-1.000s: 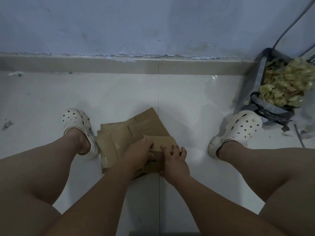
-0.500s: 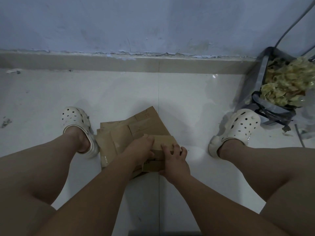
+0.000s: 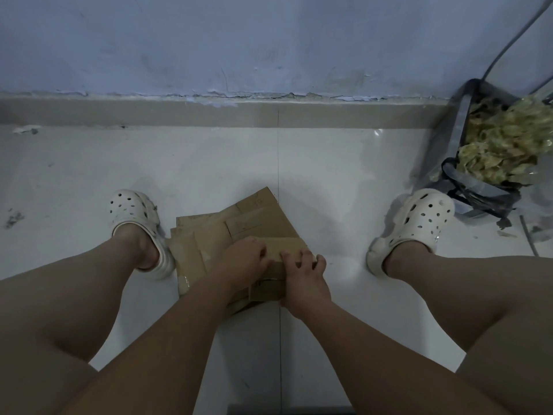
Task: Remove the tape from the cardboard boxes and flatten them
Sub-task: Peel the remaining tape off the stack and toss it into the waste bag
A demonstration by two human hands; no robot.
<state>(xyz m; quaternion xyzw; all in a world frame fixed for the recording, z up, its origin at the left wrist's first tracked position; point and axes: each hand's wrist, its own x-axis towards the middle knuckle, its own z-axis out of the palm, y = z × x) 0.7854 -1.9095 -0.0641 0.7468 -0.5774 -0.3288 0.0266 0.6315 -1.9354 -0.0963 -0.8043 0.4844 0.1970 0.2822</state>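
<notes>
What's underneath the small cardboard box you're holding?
The small brown cardboard box sits on a stack of flattened brown cardboard sheets on the white tiled floor. The left hand and right hand holding it cover the stack's middle.

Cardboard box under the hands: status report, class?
Left hand, right hand both gripping small brown cardboard box. Box sits on flattened brown cardboard pile. White perforated clogs stand apart either side.
</notes>
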